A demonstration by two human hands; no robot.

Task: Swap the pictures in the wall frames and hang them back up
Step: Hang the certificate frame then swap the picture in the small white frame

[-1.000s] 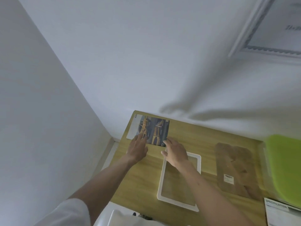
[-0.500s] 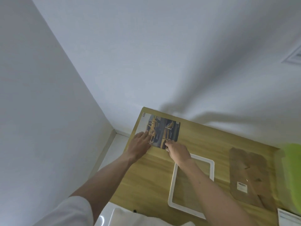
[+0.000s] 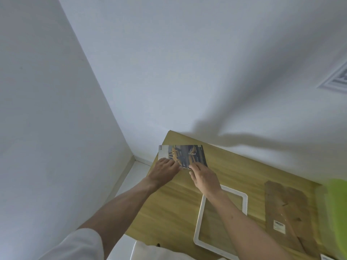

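Picture point(image 3: 183, 155) at far left corner of wooden counter point(image 3: 169, 207), far edge lifted. Left hand point(image 3: 164, 172) and right hand point(image 3: 203, 178) each pinch its near edge, fingers curled onto it. White frame point(image 3: 224, 190), empty, lies flat on counter just behind right wrist. Brown backing board point(image 3: 287, 212) to the right, apart from frame. White walls meet in a corner left of counter. Corner of a hung frame point(image 3: 336, 79) upper right.

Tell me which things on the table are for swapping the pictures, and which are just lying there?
For the job:
picture, held by left hand and right hand
white frame
brown backing board

Just lying there:
green thing, blurred
printed paper
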